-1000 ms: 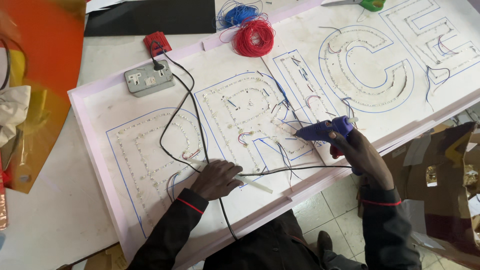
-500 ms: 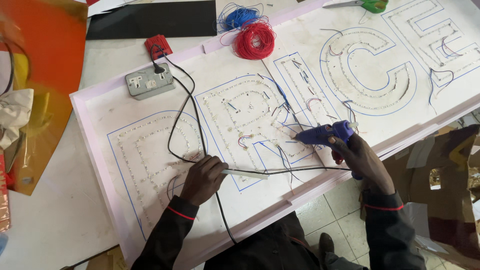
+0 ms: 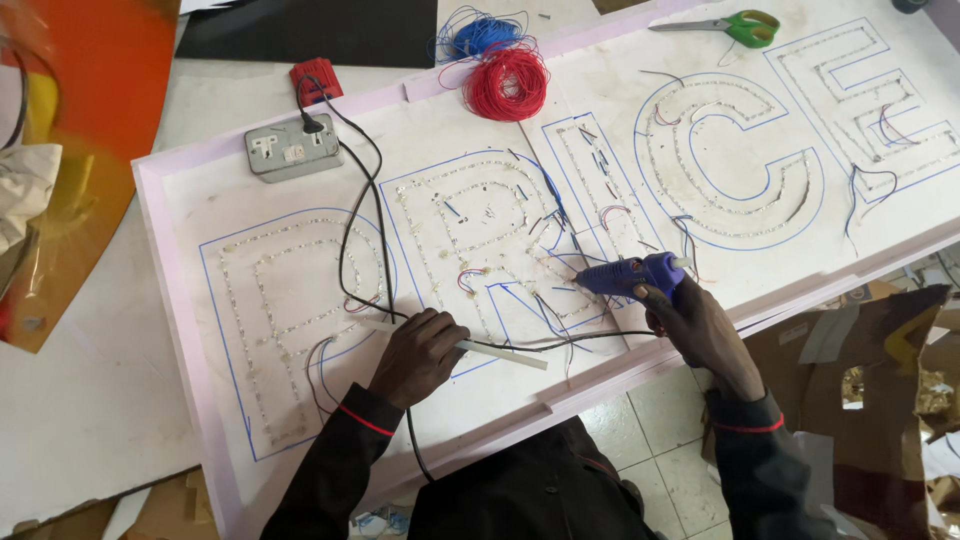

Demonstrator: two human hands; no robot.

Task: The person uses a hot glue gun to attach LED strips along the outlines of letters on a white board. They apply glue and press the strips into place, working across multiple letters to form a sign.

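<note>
Across the white sign panel (image 3: 300,420), outlined in blue with big letter shapes, rows of small LED modules follow each outline, though they are too small to make out singly. Its far right end is cut off by the frame edge, and its pale pink raised rim runs round the near and left sides.

The right hand (image 3: 695,325) is wrapped tight round the grip of a blue glue gun (image 3: 630,275), whose nozzle points left over thin loose wires beside the third letter; the fingers on the trigger are hidden behind the gun body.

The left hand (image 3: 420,355) lies curled, knuckles up, on the panel between the first two letters, closed on one end of a pale translucent glue stick (image 3: 500,353) that juts out to the right. A black cord (image 3: 350,220) loops from a plug in the grey metal socket box (image 3: 293,148), passes under that hand and runs off the near rim.

At the far edge sit a red wire coil (image 3: 512,85) and, touching it, a blue wire coil (image 3: 480,35), partly cut off. Green-handled scissors (image 3: 735,25) lie on the panel near the rounded fourth letter.
</note>
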